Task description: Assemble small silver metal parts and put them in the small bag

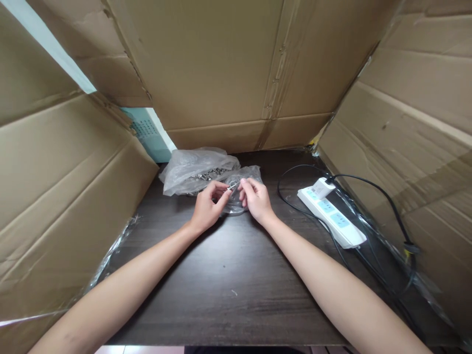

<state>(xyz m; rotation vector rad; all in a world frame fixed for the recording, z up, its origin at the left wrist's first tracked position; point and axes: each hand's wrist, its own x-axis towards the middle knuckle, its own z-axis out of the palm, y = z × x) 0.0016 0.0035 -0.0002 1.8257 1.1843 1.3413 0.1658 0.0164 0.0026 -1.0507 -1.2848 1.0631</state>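
My left hand (211,204) pinches a small, thin metal piece (232,187) between thumb and fingertips; it looks like a rivet or screw, too small to name for sure. Close by on the right, my right hand (255,197) has its thumb and fingers pressed together at the far end of that piece. Whether the right fingertips grip it is hard to make out. Beneath both hands lies a crumpled clear plastic bag (250,172). Behind the left hand, a larger open plastic bag (195,160) holds many small metal pieces (212,174).
A white power strip (332,216) with a plug and black cables (391,196) lies on the right of the dark table (221,295). Cardboard walls (221,64) close in the left, back and right. A pale green printed sheet (147,132) shows at the back left.
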